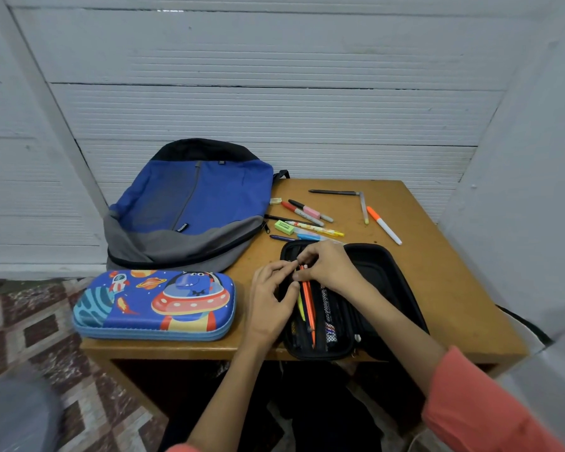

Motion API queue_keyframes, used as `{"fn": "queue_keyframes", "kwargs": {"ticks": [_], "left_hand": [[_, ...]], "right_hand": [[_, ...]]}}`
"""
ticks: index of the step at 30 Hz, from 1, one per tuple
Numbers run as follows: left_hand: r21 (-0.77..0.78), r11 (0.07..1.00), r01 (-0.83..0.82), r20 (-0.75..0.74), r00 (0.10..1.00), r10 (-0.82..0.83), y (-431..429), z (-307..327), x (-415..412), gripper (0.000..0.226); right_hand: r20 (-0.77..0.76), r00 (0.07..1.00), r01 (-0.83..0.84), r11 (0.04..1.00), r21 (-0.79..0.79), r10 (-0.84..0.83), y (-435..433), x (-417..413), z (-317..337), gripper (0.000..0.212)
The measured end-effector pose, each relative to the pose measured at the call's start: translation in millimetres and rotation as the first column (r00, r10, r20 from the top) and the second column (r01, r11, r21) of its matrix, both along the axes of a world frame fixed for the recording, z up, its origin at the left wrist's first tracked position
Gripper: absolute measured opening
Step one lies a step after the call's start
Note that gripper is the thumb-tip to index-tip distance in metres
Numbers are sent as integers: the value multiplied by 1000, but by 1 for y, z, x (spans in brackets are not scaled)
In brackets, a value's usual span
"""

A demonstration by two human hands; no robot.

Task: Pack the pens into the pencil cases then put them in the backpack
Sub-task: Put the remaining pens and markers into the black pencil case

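The right hand (328,267) hides the tops of the pens (308,305) in the black case (382,272).

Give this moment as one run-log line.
right hand: pinches orange pen in open black pencil case | left hand: at case edge, grip unclear | loose pens: on brown wooden table

Left hand (268,298), right hand (328,270) close together

One word came through: small white lettering on the backpack (190,197), just above its grey band, read "puma", turned on its side. The green eraser (284,227) carried dark print, too small to read.
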State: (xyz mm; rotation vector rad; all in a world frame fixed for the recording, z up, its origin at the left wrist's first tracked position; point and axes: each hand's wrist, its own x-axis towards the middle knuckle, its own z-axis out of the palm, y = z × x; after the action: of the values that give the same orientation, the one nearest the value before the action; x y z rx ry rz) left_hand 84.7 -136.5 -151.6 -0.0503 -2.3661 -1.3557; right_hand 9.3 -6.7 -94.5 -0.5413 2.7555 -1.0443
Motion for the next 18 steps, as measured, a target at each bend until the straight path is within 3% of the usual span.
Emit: {"fn": "queue_keyframes", "kwargs": {"ticks": [6,10,13,18], "left_hand": [[16,999,32,-10,999,-32,0,-2,-1,38],[25,999,31,-17,999,-30,0,-3,-2,40],[31,999,33,-18,999,-32,1,-2,-1,36],[33,999,28,-19,999,-27,-1,-6,-3,39]], "right_hand": [[-9,1000,-12,1000,-15,12,-1,2,-2,12],[110,993,-45,999,-8,45,3,2,6,3],[185,981,-54,998,-20,57,5,3,11,11],[112,993,-41,999,-5,42,-1,9,10,14]]}}
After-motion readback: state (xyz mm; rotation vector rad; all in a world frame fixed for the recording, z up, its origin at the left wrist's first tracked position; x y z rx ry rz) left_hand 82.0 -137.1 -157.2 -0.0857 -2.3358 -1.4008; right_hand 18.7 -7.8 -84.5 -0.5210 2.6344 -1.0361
